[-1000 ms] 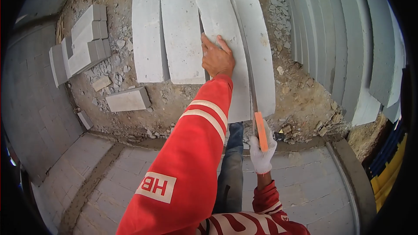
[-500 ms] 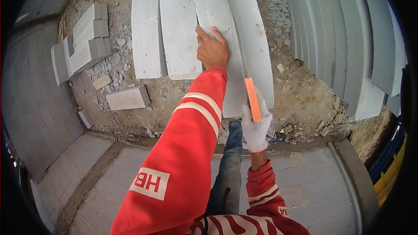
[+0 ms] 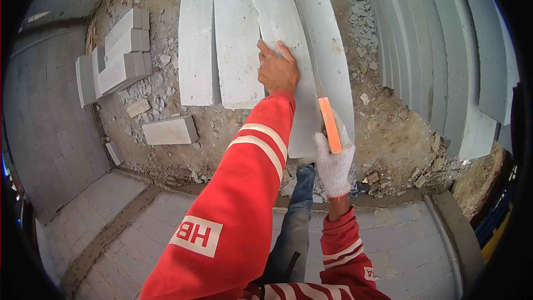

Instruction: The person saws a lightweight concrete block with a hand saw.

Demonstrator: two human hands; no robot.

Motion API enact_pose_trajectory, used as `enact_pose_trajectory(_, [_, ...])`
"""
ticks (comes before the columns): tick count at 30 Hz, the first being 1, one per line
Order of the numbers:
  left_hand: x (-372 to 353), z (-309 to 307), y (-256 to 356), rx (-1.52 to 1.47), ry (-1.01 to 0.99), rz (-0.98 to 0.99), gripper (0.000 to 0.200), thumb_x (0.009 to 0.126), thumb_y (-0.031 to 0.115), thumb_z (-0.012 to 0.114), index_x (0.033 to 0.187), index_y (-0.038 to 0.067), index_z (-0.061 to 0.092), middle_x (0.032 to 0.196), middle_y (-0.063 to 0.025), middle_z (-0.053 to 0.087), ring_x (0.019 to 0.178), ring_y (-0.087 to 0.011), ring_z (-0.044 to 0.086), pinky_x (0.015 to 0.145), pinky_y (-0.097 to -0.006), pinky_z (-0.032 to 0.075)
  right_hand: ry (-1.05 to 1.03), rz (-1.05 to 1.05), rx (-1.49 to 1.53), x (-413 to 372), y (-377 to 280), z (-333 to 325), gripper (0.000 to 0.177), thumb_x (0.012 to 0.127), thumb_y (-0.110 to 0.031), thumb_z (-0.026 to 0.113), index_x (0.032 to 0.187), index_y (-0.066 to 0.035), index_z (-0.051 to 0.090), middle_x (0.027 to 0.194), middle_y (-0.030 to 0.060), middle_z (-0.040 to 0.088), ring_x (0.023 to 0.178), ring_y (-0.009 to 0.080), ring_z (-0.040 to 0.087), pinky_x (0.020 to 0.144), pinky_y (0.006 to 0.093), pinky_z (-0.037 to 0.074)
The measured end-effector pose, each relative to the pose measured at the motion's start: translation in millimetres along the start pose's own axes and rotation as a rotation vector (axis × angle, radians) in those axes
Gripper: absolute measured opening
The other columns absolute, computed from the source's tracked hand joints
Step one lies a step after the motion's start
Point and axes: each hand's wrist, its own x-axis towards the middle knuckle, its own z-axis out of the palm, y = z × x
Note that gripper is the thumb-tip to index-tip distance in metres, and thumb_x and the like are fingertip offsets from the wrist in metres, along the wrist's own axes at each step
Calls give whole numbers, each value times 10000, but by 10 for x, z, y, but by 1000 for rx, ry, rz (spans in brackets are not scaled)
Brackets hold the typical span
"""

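A pale lightweight concrete block (image 3: 308, 105) lies lengthwise before me, with a straight slit running along it. My left hand (image 3: 278, 71), bare, presses on the block near its left edge, fingers spread. My right hand (image 3: 336, 161), in a white knitted glove, is closed around the orange handle of a handsaw (image 3: 330, 125). The thin blade runs forward from the handle along the slit, right of my left hand. To the left, another pale block (image 3: 239, 44) lies alongside, with a further block (image 3: 196, 50) beyond it.
Stacked long blocks (image 3: 416, 55) stand at the right. Smaller blocks (image 3: 125, 50) are piled at the left, with a loose block (image 3: 170, 130) on the rubble-strewn ground. My leg (image 3: 297, 205) stands below, near a low mortar edge (image 3: 388, 200).
The handsaw and my gloved right hand have slid forward along the block. My left hand keeps its place on the block. The whole view has shifted slightly.
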Motion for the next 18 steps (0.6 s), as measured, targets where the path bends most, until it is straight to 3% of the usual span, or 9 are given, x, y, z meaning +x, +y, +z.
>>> enact_pose_trajectory(2, [-40,-10,-17,4,-10,1,565,1076,464,403,1435,28,397,1255,-265,669,1055,-483,683,905,-552,538,-51,210,-38,-416,2,-131,533,874,-49,760,1378,29,605,1230,180,725,919,237,745,803,338,582])
enact_pose_trajectory(5, [-10,-34,8,-7,3,-5,555,1075,458,407,1426,28,406,1245,-270,672,1060,-484,682,905,-553,537,38,10,-167,-1050,123,-321,525,876,-45,763,1374,26,609,1181,181,735,876,251,744,787,336,584])
enact_pose_trajectory(8, [-45,-33,-20,-13,-10,-11,548,1073,452,414,1418,26,413,1241,-274,672,1064,-485,681,908,-553,536,15,-16,-182,-809,68,-321,535,876,-41,767,1380,25,603,1133,181,742,856,274,741,786,335,584])
enact_pose_trajectory(9, [-11,-32,21,-26,-5,-2,546,1071,450,417,1414,25,416,1240,-274,672,1068,-485,679,910,-553,535,-17,63,-127,-608,1,-268,542,878,-39,758,1389,35,591,1102,188,745,841,296,737,781,335,584])
enact_pose_trajectory(12, [-20,-55,35,-22,-12,5,550,1071,450,418,1413,19,415,1233,-276,673,1068,-486,679,910,-555,533,-10,-15,-89,-246,64,-47,537,882,-43,753,1387,43,590,1105,193,743,835,298,735,778,335,584])
enact_pose_trajectory(13, [4,-30,31,-19,-11,16,550,1071,450,418,1413,19,415,1233,-276,673,1068,-486,679,910,-555,533,-66,156,-83,-357,-7,-110,533,889,-49,745,1390,44,588,1124,192,743,878,306,743,794,338,583])
enact_pose_trajectory(15, [27,53,-44,31,62,51,523,1070,440,426,1406,41,391,1234,-243,673,927,-486,713,805,-536,577,-43,125,-104,-912,135,-295,545,883,-51,753,1394,41,587,1151,193,741,909,313,746,806,338,583])
enact_pose_trajectory(18, [14,9,-14,29,27,36,516,1070,436,423,1394,35,391,1233,-246,672,939,-492,708,810,-542,574,-35,151,-93,-1496,206,-504,566,870,-54,767,1399,35,586,1218,194,731,978,326,749,840,342,581])
